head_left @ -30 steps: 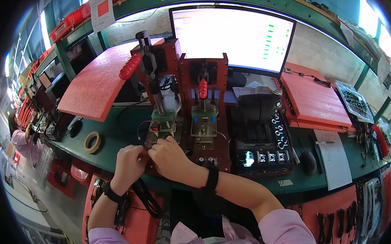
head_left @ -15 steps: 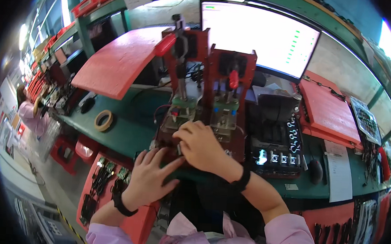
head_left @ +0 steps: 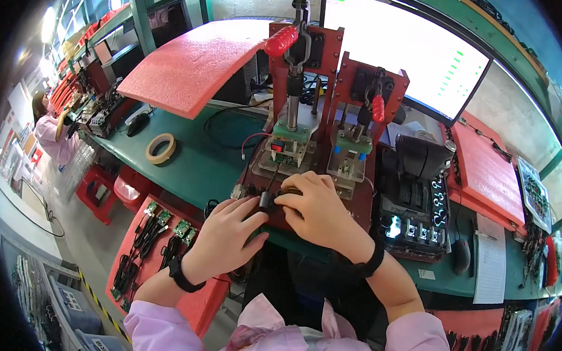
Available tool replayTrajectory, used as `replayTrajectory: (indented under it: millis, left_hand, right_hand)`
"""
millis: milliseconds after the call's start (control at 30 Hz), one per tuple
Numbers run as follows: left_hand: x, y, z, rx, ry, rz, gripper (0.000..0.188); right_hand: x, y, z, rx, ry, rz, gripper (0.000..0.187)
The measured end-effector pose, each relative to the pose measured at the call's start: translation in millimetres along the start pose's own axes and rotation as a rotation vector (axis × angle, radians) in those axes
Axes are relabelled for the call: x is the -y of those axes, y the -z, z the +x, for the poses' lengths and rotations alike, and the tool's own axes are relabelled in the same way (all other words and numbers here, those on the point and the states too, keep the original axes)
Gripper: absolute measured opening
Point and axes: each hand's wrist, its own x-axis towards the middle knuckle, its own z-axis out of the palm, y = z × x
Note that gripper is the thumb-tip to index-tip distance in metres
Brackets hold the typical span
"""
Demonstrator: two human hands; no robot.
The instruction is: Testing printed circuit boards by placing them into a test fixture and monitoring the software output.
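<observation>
A dark cylinder, like a ferrite core on a cable (head_left: pixel 265 200), lies between my hands at the front of the left test fixture (head_left: pixel 286 151). My left hand (head_left: pixel 226 235) has its fingers stretched toward it, the fingertips beside it and the thumb apart. My right hand (head_left: pixel 320 209) is closed, with curled fingers pinching a dark cable (head_left: pixel 288 191) just right of the cylinder. A thin lead runs from there up to the fixture, where a green circuit board (head_left: pixel 286 159) sits under the clamp. My fingers partly hide the cable.
A second clamp fixture (head_left: pixel 350 160) stands on the right, beside a black instrument (head_left: pixel 413 201) with lit digits. Behind is a bright monitor (head_left: pixel 402 48). A tape roll (head_left: pixel 161 149) lies on the green bench; cabled boards rest on pink foam (head_left: pixel 189 285) at lower left. Another person (head_left: pixel 51 132) sits far left.
The view has shifted, so the bench appears farther right. My right hand has drawn back toward me from the left fixture, uncovering its front and the cylinder. My left hand stays near the cylinder.
</observation>
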Motion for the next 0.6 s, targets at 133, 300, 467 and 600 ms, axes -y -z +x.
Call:
replayTrajectory:
  millis: [133,300,467,600]
  left_hand:
    - [2.6,0.1,0.8,-0.004,-0.002,-0.028,0.023]
    - [5.0,1.4,2.1,-0.021,-0.006,-0.052,0.019]
    - [6.2,1.1,5.9,0.003,0.003,-0.079,0.018]
    - [6.3,2.4,2.6,0.019,-0.003,-0.066,0.02]
  right_hand:
    - [1.8,-1.4,1.8,0.092,-0.029,-0.003,0.014]
    - [3.5,-5.3,-1.3,0.104,-0.013,-0.024,0.014]
    - [7.7,-10.1,-3.0,0.093,0.044,-0.142,0.017]
    - [7.8,-9.2,-5.1,0.074,0.054,-0.145,0.015]
